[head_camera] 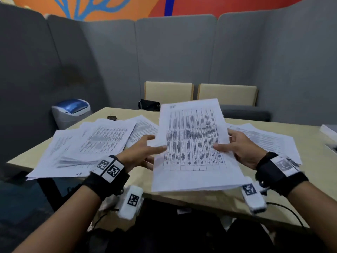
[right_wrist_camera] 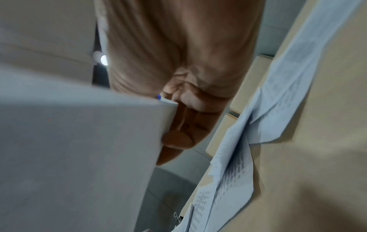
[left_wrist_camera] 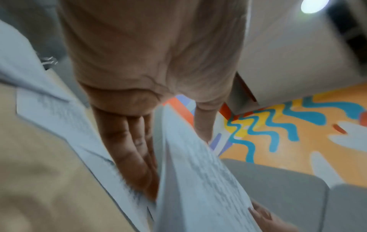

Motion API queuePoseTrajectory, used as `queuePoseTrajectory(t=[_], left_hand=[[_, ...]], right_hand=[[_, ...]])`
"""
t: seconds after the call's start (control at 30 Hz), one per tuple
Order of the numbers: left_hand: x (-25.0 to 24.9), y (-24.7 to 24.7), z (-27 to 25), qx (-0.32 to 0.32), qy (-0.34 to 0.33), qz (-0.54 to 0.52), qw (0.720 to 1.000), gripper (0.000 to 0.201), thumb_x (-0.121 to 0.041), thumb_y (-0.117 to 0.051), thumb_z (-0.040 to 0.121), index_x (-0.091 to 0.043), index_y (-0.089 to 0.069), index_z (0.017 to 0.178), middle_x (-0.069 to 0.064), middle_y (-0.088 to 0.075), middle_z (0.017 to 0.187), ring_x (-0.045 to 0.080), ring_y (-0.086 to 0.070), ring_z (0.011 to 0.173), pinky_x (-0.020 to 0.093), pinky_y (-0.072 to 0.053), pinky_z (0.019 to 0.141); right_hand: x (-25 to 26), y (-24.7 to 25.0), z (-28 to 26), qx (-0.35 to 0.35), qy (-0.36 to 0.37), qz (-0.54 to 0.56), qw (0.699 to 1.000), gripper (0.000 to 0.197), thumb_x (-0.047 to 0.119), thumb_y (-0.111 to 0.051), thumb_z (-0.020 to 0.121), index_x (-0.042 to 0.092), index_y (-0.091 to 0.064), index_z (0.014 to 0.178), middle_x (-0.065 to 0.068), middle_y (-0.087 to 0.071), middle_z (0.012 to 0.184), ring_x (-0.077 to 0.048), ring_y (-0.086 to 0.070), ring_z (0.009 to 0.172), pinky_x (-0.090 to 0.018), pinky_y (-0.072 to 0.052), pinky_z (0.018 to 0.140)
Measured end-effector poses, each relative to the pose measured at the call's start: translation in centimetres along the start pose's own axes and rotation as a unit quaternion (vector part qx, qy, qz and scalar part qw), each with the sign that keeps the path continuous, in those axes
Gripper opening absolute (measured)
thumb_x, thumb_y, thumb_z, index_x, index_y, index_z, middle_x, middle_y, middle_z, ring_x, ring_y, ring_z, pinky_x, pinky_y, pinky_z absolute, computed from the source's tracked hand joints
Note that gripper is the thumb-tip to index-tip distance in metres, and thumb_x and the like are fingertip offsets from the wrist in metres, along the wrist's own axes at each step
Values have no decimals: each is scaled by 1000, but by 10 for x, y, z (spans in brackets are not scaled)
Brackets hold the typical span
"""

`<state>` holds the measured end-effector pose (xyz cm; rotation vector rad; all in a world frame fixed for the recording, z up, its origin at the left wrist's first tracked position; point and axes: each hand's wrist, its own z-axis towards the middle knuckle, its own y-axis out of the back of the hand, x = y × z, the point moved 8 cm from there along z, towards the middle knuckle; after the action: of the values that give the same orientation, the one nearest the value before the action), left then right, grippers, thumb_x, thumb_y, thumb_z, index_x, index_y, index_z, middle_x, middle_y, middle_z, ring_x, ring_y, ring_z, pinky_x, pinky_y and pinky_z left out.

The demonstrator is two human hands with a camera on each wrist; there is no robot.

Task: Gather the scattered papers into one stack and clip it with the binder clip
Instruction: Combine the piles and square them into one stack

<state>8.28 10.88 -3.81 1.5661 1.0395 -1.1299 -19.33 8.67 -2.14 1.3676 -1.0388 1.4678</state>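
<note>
I hold a sheaf of printed sheets (head_camera: 193,143) tilted up above the middle of the table. My left hand (head_camera: 155,149) pinches its left edge, thumb on top and fingers underneath (left_wrist_camera: 137,153). On the sheaf's right edge my right hand (head_camera: 225,146) grips the same way, with its fingers (right_wrist_camera: 182,135) behind the sheaf (right_wrist_camera: 79,149). More loose papers lie fanned out on the left (head_camera: 91,143) and on the right (head_camera: 264,141) of the table. The black binder clip (head_camera: 112,117) sits alone near the far left edge, beyond the left papers.
The beige table (head_camera: 228,199) has its near edge just below my wrists. A white and blue bin (head_camera: 71,112) stands off the far left corner. A black bag (head_camera: 148,105) and two beige chairs (head_camera: 228,94) are behind the table. A white object (head_camera: 328,132) lies at the right edge.
</note>
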Motion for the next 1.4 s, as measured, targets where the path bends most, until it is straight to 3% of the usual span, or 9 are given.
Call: queuePoseTrajectory(t=[0.17,0.33,0.43,0.6,0.83,0.9,1.0,1.1,1.4], left_hand=[[-15,-17,53,47,4,-74,996,82,-39,-91,58,-2,-61,124,19,-67,122,45,-58,119,61,-41,104],[-47,-27,108,-17,-26,-7,999,17,3,-64,86,8,-59,102,18,-61,80,19,-63,58,31,-55,61],[-41,-18,143,-79,-3,50,996,21,2,-67,85,8,-57,102,12,-57,71,20,-55,50,31,-50,52],[-19,1,188,-169,2,89,982,26,2,-63,78,10,-58,103,16,-57,78,28,-57,65,38,-52,66],[20,-9,204,-108,68,371,920,22,-16,-53,95,-6,-52,75,12,-60,84,32,-62,84,28,-48,72],[36,-14,206,-67,84,306,946,16,-7,-56,93,-5,-53,78,10,-57,79,26,-57,67,27,-48,59],[51,-13,202,-63,94,145,983,6,0,-58,92,4,-53,94,15,-55,82,22,-53,63,33,-53,61],[58,-6,199,-89,119,50,988,6,5,-56,91,4,-52,87,18,-54,83,19,-50,62,26,-51,56],[56,-13,196,-66,140,-115,981,16,16,-50,90,13,-43,104,16,-49,96,21,-53,81,27,-50,75]], right_hand=[[13,10,12,-10,32,-52,998,72,15,-85,61,7,-59,127,-14,-73,115,-31,-71,104,-42,-59,88],[1,80,43,-127,-16,-216,968,35,16,-72,88,12,-58,120,-13,-75,99,-22,-72,82,-28,-57,63],[-11,140,51,-190,-60,-400,895,37,29,-74,84,17,-61,116,-8,-74,104,-24,-69,97,-32,-52,78],[-50,168,54,-63,-162,-621,764,95,64,-74,72,22,-35,149,-3,-34,157,-23,-33,144,-36,-27,117],[-92,159,71,-4,-244,-647,722,153,107,-38,24,39,0,156,-4,-6,167,-33,-12,152,-59,-15,119],[-91,156,79,3,-225,-686,692,138,106,-33,40,32,-14,156,-11,-31,158,-34,-35,142,-51,-33,113],[-73,145,91,-40,-149,-762,628,54,46,-47,91,17,-44,137,-12,-58,130,-32,-58,115,-36,-49,93],[-60,131,98,-61,-105,-828,548,24,18,-48,94,15,-62,114,-9,-65,118,-29,-64,106,-33,-49,83],[12,153,34,-153,-120,-661,725,19,37,-69,74,24,-61,63,2,-65,71,-21,-62,73,-36,-49,63]])
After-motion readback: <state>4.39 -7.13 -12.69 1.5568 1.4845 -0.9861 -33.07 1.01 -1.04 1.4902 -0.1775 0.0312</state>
